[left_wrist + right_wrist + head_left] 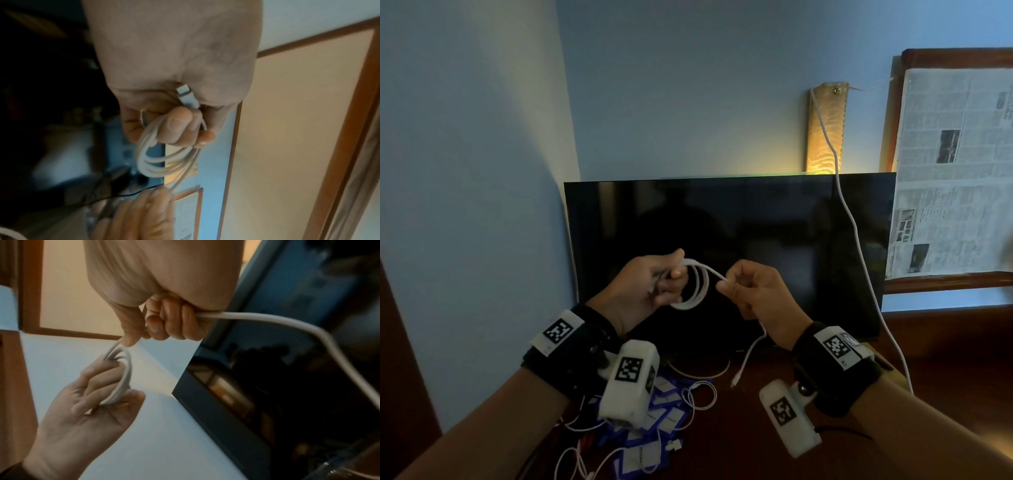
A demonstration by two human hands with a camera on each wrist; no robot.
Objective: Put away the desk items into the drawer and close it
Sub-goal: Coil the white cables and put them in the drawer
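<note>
- Lower left of the head view: a heap of blue-and-white cards (654,421) on the dark wooden desk (774,455), with thin white loose cables (702,399) looped over and beside it.
- Left of centre, raised in front of the dark screen (756,226): left hand (645,291), palm turned inward, fingers curled round a coiled white cable (697,286). The coil is a few loops, gathered at the fingers and hanging out to the hand's right side.
- Left wrist view: the coil (162,155) passes under the curled fingers (176,128); one white plug end (186,95) sticks out against the palm, above the fingers. The loops hang toward the bottom of the frame.
- Centre of the head view: a short run of cable bridges from the top of the coil across to the right hand (755,291); the two hands are near each other, not touching.
- Right hand: thumb and forefinger pinch the cable just beside the coil, the other fingers folded over it. In the right wrist view the cable (267,318) leaves the fist (170,318) at centre and sweeps to the right edge.
- Below the right hand, the free tail (748,356) dangles, its small plug hanging just over the desk.
- Right: another white wall cable (859,240) runs down across the screen; a newspaper (955,164) covers a wood-framed panel at the far right.
</note>
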